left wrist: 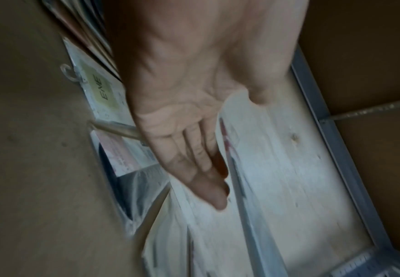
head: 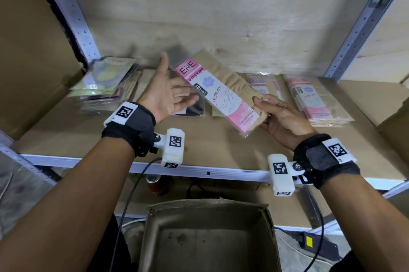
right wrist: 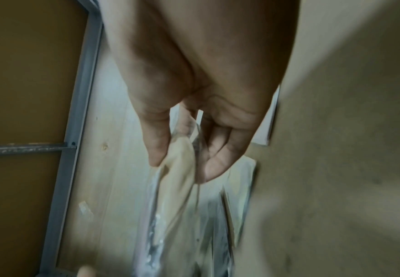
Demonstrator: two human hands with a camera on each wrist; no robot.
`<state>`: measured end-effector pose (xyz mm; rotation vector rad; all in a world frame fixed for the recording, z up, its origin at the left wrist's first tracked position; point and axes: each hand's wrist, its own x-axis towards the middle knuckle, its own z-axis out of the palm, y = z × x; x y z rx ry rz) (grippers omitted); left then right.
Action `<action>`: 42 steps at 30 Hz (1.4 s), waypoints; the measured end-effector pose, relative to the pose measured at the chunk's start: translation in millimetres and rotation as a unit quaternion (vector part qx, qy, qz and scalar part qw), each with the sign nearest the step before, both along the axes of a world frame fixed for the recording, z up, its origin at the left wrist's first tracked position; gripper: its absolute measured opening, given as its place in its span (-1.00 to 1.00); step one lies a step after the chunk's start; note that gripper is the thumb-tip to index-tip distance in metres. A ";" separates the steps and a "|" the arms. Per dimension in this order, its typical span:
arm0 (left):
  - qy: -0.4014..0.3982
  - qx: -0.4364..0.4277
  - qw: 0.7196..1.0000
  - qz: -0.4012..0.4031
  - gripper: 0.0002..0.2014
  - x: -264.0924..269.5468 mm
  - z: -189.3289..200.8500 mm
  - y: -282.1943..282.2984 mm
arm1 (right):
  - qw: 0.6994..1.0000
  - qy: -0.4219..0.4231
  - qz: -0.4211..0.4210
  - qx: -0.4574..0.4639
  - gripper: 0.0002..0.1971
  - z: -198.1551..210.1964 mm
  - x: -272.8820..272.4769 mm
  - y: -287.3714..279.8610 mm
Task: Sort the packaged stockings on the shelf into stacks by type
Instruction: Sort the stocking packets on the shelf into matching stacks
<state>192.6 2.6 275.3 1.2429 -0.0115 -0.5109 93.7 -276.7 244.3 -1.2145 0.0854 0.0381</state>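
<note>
right hand (head: 281, 114): we see thumb over, fingers under, grip pinching the near end of the pink-label beige stocking pack (head: 221, 92), held tilted above the shelf (head: 221, 150).
left hand (head: 164, 94): palm up, grip spread, holding nothing, just left of the pack.
pink-label stack (head: 318, 100): right of the pack, on the shelf.
green-label stack (head: 104, 81): far left of the pack.
dark pack (head: 194, 110): under the left hand's fingers (head: 186, 101).
cardboard box (head: 208, 238): below the shelf edge.

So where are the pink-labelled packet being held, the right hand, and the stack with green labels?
Pink-labelled beige stocking packet (head: 218, 91): head view, white label middle.
Right hand (head: 282, 117): head view, back of hand.
Green-labelled packet stack (head: 104, 79): head view, top packet.
</note>
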 end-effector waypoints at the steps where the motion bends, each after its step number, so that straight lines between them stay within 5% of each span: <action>1: -0.016 0.023 0.999 -0.033 -0.14 -5.7 -1.3 -5.7 | 1.000 0.004 -0.007 0.000 -0.76 -1.9 1.1 3.4; 5: -0.091 0.068 0.990 -0.083 -0.65 -24.2 -12.9 -27.3 | 1.000 0.017 0.001 -0.003 -0.76 -9.3 3.0 16.8; 9: -0.099 0.064 0.993 -0.032 -0.78 -25.1 -16.1 -31.5 | 0.999 0.033 0.016 -0.004 -0.85 -9.8 3.4 19.0; 15: -0.095 0.059 0.994 0.015 -0.66 -20.9 -13.4 -28.0 | 0.998 0.066 0.019 0.008 -0.50 -10.7 5.3 10.3; 20: -0.102 0.055 0.993 0.038 -0.58 -19.0 -13.8 -27.2 | 0.997 0.074 0.032 0.008 -0.86 -10.6 4.1 9.7; 30: -0.097 0.054 0.994 0.023 -0.77 -19.1 -15.2 -28.8 | 0.995 0.094 0.037 0.018 -0.74 -9.7 2.1 10.1; 42: -0.089 -0.002 0.994 -0.058 -0.39 -32.7 -23.0 -49.7 | 0.990 0.066 0.110 0.056 -0.65 -6.5 -2.5 18.1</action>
